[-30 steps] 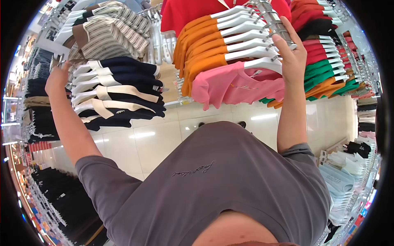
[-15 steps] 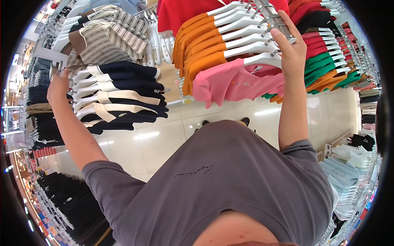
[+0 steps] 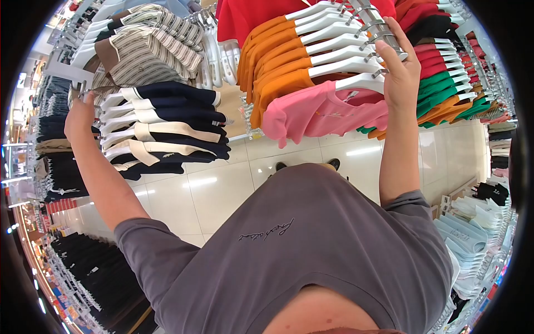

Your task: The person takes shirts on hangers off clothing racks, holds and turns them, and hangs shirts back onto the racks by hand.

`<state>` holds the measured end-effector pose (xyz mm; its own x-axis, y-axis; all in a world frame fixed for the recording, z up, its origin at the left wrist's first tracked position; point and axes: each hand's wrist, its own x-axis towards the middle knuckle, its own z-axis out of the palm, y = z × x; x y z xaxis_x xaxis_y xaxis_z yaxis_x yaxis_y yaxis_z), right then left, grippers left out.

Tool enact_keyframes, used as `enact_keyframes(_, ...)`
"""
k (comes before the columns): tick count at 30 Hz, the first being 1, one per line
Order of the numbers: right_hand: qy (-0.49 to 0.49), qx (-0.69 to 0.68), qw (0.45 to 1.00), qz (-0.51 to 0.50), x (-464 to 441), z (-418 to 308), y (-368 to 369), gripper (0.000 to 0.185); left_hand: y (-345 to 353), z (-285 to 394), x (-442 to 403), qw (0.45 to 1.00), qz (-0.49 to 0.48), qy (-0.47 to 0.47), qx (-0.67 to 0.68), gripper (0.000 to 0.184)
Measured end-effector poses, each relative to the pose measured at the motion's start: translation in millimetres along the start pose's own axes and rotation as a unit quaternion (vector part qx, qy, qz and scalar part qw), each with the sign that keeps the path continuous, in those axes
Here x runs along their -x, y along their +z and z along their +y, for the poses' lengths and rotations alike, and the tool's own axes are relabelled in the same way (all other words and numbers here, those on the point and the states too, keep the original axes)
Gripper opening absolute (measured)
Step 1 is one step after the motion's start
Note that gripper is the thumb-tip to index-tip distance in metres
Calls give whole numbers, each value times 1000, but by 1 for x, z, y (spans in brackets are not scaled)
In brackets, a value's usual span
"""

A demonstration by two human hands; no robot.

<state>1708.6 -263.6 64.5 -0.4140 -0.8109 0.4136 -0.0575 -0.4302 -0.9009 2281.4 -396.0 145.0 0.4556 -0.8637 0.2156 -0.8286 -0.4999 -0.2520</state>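
So the metal rail [image 3: 377, 26] is gripped by the right hand [image 3: 401, 78], with the pink top [image 3: 322, 113] hung just beside it, orange tops [image 3: 267, 69] behind. Navy tops [image 3: 178, 119] are racked near the left hand [image 3: 80, 114], grip kinda unclear.

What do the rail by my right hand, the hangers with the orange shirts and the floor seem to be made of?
Rail: polished metal, probably steel, from its bright highlights. Hangers: probably white plastic, from their even, smooth surface; painted wood possible. Floor: glossy tile, ceramic or stone, from joint lines and reflected lights.
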Motion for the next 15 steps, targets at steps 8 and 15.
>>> enact_keyframes(8, 75, -284, 951, -98, -11, 13, -34, 73, -3, 3, 7, 1000, -1, -19, 17, 65)
enact_keyframes(15, 101, 115, 984, -94, -62, 119, -82, 72, 5, -2, -1, 1000, 16, -8, 15, 62)
